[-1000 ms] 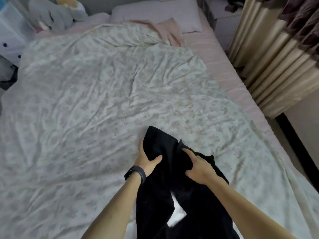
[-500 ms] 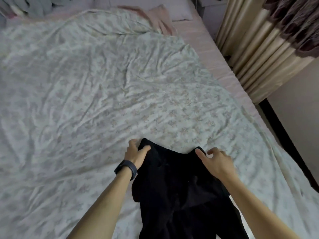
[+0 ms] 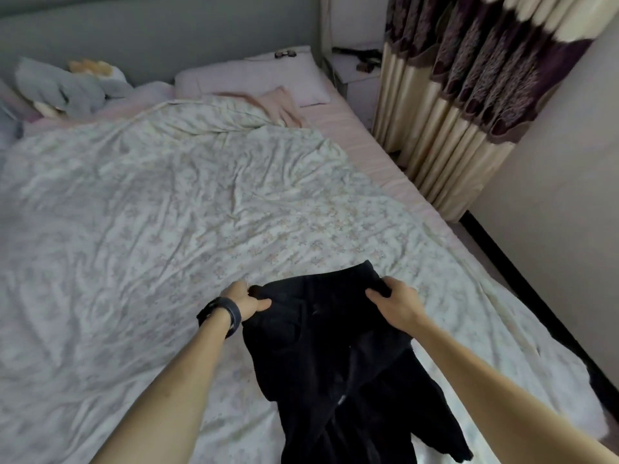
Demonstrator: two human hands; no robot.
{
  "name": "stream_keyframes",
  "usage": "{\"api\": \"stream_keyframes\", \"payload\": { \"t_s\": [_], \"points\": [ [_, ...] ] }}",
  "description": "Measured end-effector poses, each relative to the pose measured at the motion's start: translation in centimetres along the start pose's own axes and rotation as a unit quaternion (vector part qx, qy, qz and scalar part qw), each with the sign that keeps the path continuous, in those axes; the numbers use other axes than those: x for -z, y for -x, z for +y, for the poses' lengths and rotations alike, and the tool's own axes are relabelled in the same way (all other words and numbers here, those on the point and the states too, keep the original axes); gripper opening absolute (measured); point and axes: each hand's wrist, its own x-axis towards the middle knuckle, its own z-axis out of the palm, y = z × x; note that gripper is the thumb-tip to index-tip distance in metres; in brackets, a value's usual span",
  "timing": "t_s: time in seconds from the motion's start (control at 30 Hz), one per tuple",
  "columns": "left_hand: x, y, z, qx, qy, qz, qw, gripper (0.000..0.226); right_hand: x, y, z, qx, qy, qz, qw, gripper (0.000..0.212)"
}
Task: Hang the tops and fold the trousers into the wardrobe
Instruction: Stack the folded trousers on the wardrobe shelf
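Trousers, black and rumpled, lie on the near part of the bed. Their waistband points away from the person and the legs trail back toward the near edge. A creased floral quilt covers most of the bed, leaving a wide open stretch beyond and to the left of the trousers. The bed's right edge runs alongside a narrow strip of floor below a pale wall. A cream and purple curtain hangs by the far right corner. A pillow lies at the head of the bed.

Both forearms reach forward over the quilt. The left hand, with a dark wristband behind it, grasps the waistband's left corner, thumb on top of the cloth. The right hand grasps the right corner, fingers curled over the edge.
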Motion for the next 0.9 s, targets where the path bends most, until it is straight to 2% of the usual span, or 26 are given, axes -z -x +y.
{"api": "stream_keyframes", "payload": {
  "t_s": [0.1, 0.23, 0.4, 0.57, 0.67, 0.8, 0.9],
  "points": [
    [2.6, 4.9, 0.6, -0.089, -0.010, 0.098, 0.991, 0.017, 2.9, 3.1, -3.5, 0.027, -0.030, 0.021, 0.999, 0.025],
    [6.1, 14.1, 0.7, -0.173, -0.026, 0.220, 0.960, 0.012, 7.0, 10.4, -7.6, 0.094, -0.068, 0.042, 0.992, 0.031],
    [9.3, 26.7, -1.2, -0.235, -0.064, 0.316, 0.917, 0.028, 11.7, 21.4, -11.2, 0.224, -0.042, 0.150, 0.962, 0.017],
    [11.5, 39.8, -1.1, -0.278, -0.070, 0.414, 0.864, 0.045, 16.1, 33.4, -12.7, 0.309, -0.041, 0.243, 0.919, 0.020],
    [12.4, 46.3, -0.7, -0.295, -0.052, 0.481, 0.824, 0.048, 18.1, 38.9, -13.4, 0.331, -0.043, 0.283, 0.899, 0.024],
    [13.2, 55.3, -1.8, -0.315, -0.007, 0.532, 0.786, 0.033, 19.9, 47.0, -14.1, 0.368, -0.067, 0.325, 0.869, 0.017],
    [14.1, 62.1, -4.1, -0.333, 0.091, 0.552, 0.759, 0.016, 20.1, 53.1, -15.9, 0.405, -0.078, 0.340, 0.845, 0.020]
  ]
}}
